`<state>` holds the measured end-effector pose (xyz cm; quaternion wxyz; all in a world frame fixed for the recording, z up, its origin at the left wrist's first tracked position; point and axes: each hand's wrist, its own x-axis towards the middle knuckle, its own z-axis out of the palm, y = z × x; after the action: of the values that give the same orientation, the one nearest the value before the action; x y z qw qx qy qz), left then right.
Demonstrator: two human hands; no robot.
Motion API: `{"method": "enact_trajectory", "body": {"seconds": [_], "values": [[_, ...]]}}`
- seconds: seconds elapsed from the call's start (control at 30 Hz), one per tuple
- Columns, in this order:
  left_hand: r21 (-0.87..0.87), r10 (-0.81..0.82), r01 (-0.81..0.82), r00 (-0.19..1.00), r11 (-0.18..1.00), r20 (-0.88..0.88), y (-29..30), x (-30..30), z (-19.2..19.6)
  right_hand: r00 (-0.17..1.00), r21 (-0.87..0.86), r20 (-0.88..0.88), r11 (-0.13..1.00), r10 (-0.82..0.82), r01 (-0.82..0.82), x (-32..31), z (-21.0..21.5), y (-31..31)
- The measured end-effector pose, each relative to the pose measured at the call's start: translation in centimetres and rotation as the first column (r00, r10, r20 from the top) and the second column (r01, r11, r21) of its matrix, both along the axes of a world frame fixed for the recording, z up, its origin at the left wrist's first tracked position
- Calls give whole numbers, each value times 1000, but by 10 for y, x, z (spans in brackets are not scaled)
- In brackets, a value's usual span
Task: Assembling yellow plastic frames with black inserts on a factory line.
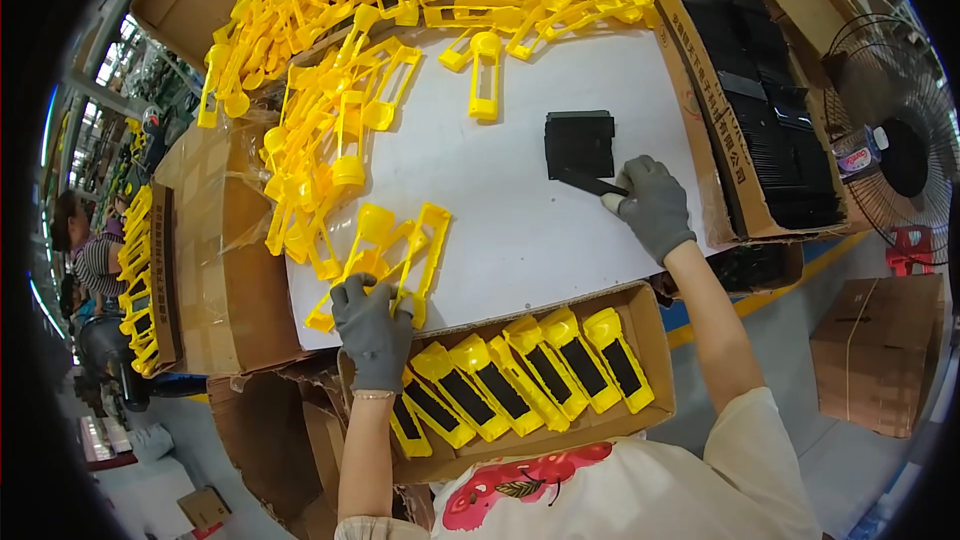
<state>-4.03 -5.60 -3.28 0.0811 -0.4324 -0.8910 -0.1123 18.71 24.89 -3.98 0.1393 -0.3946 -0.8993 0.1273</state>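
Observation:
My left hand [374, 336], in a grey glove, is closed at the near edge of the white tabletop [500, 260], its fingers and thumb on a yellow plastic frame [427, 258]. Other yellow frames lie against it. My right hand [655, 208], also gloved in grey, pinches one end of a thin black rectangular panel [592, 181]. The panel's far end reaches the lower edge of a small stack of black panels [580, 140] lying flat on the white surface. My right fingers partly hide the held end.
A heap of yellow frames [330, 140] covers the left and far sides. At right stands a cardboard box [700, 110] packed with black panels. Nearest me, an open carton [655, 340] holds several yellow frames with black inserts. A fan [900, 160] stands far right; a person [95, 260] sits far left.

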Motion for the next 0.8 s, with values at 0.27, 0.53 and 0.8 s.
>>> {"method": "enact_trajectory", "body": {"seconds": [0.27, 0.53, 0.8], "values": [[443, -313, -453, 334, 774, 889, 0, 38, 46, 777, -742, -566, 582, -277, -333, 9, 57, -77], [326, -417, -502, -77, 801, 906, -4, 72, 49, 894, -803, -441, 483, -85, -350, 9, 73, -144], [263, -390, -475, -190, 839, 901, -7, 81, 48, 880, -392, -448, 850, 159, -353, 14, 72, -148]]}}
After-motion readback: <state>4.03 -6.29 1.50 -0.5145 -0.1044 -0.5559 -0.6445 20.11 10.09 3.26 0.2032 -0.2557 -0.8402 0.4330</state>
